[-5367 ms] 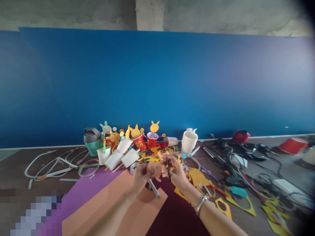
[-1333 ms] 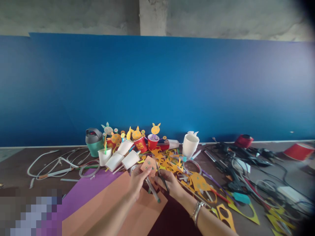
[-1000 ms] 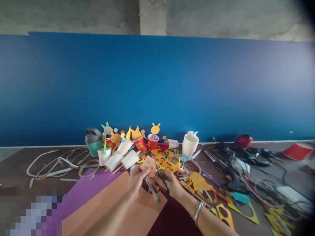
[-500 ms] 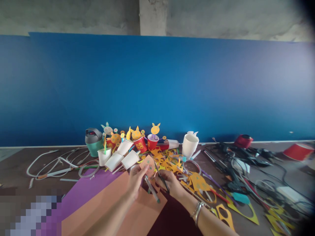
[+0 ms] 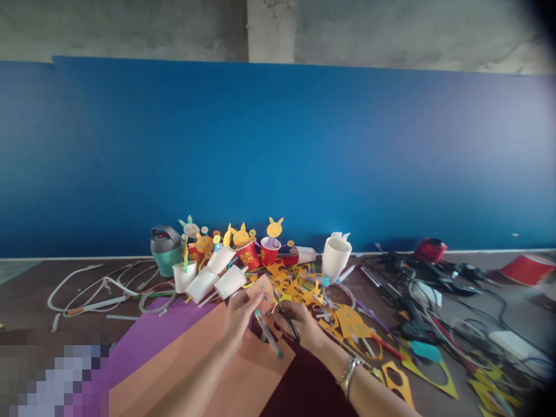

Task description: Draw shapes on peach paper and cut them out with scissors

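Red paper cup (image 5: 270,252) holds rabbit cutout (image 5: 274,228); left grip (image 5: 238,319) pinches orange card (image 5: 261,291); right grip (image 5: 299,320) holds black tool (image 5: 286,318).

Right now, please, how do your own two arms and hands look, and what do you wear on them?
The left hand and right hand wear no gloves, and the left forearm and right forearm show no sleeve. The right wrist wears a silver-coloured metal bracelet. No band shows on the left wrist.
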`<state>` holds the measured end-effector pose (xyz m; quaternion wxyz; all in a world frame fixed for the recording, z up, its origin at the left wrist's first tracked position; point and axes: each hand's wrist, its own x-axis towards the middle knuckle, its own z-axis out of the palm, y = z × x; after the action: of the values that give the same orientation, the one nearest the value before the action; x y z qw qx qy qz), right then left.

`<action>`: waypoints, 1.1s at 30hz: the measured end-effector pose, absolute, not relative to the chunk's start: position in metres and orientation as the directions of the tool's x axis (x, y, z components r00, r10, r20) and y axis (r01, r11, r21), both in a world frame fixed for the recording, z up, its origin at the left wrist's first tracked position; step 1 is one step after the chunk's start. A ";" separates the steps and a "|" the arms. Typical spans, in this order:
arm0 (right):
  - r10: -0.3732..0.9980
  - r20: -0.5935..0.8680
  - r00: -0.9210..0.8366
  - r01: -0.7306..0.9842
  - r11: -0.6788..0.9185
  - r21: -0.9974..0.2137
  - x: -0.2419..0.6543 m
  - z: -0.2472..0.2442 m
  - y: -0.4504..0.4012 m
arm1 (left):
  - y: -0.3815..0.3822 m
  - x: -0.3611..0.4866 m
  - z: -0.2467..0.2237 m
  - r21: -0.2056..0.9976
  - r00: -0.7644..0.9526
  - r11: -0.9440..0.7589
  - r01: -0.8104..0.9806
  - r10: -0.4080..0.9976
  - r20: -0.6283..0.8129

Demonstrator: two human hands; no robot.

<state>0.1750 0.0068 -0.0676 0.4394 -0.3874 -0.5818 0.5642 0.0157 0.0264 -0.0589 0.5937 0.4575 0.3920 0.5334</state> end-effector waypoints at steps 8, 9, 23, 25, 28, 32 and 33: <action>0.944 0.065 -0.324 -0.044 0.053 -0.998 0.175 -0.069 0.007 | 0.027 0.015 -0.063 0.962 0.124 0.005 -0.273 0.992 0.030; 0.944 0.064 -0.323 -0.045 0.053 -0.998 0.175 -0.069 0.007 | 0.028 0.015 -0.063 0.963 0.120 0.004 -0.269 0.992 0.029; 0.944 0.059 -0.326 -0.023 0.055 -0.998 0.176 -0.076 0.008 | 0.027 0.015 -0.059 0.959 0.122 -0.016 -0.282 0.991 0.053; 0.943 0.067 -0.325 -0.017 0.065 -0.998 0.176 -0.075 0.008 | 0.028 0.015 -0.061 0.958 0.121 -0.015 -0.286 0.991 0.051; 0.945 0.058 -0.322 -0.014 0.056 -0.998 0.176 -0.074 0.009 | 0.028 0.014 -0.063 0.959 0.110 -0.013 -0.284 0.993 0.046; 0.943 0.055 -0.327 -0.009 0.055 -0.998 0.175 -0.073 0.009 | 0.028 0.014 -0.062 0.960 0.095 -0.030 -0.277 0.994 0.059; 0.942 0.055 -0.332 -0.011 0.054 -0.998 0.175 -0.073 0.009 | 0.028 0.014 -0.062 0.961 0.086 -0.038 -0.276 0.994 0.064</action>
<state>0.1753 0.0093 -0.0731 0.4227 -0.3943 -0.5902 0.5634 0.0141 0.0280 -0.0619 0.5742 0.4618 0.3890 0.5529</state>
